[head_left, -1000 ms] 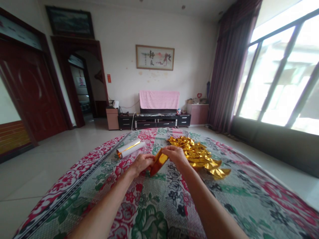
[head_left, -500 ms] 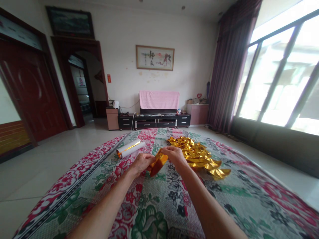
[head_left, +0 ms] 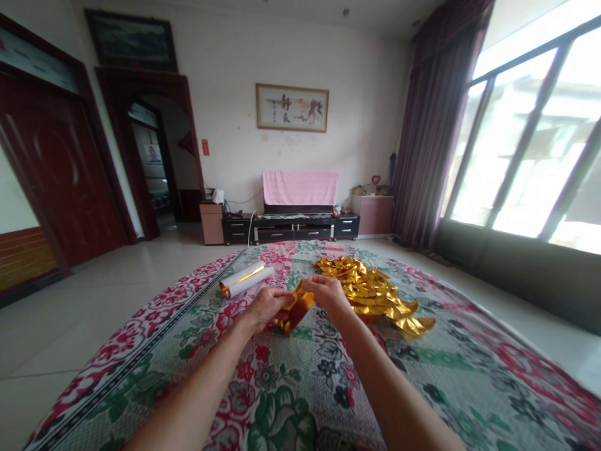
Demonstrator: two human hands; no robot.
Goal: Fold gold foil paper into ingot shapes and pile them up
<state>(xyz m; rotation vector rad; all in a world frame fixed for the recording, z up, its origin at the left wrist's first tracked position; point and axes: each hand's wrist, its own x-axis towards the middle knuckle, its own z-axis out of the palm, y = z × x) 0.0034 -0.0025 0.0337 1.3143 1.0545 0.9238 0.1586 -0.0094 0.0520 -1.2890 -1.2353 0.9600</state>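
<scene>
A piece of gold foil paper (head_left: 299,308), partly folded, is held between both hands above the patterned tablecloth (head_left: 282,413). My left hand (head_left: 268,307) is closed on its left edge, thumb and fingers pinched together. The upper right end is pinched by my right hand (head_left: 328,291). Just beyond and to the right of my right hand lies a heap of folded gold foil pieces (head_left: 370,291), boat-shaped with pointed ends. A white roll (head_left: 246,282) with a strip of gold foil along it rests on the cloth, beyond my left hand.
A low black cabinet (head_left: 295,228) stands past the table's far edge, with a pink cloth (head_left: 300,188) draped over something on it. Purple curtains (head_left: 434,125) hang by the window at right, and a dark red door (head_left: 61,163) is at left.
The foil between my hands has changed shape: its lower left part is now more crumpled and tucked by my left fingers. Both hands stay in nearly the same place.
</scene>
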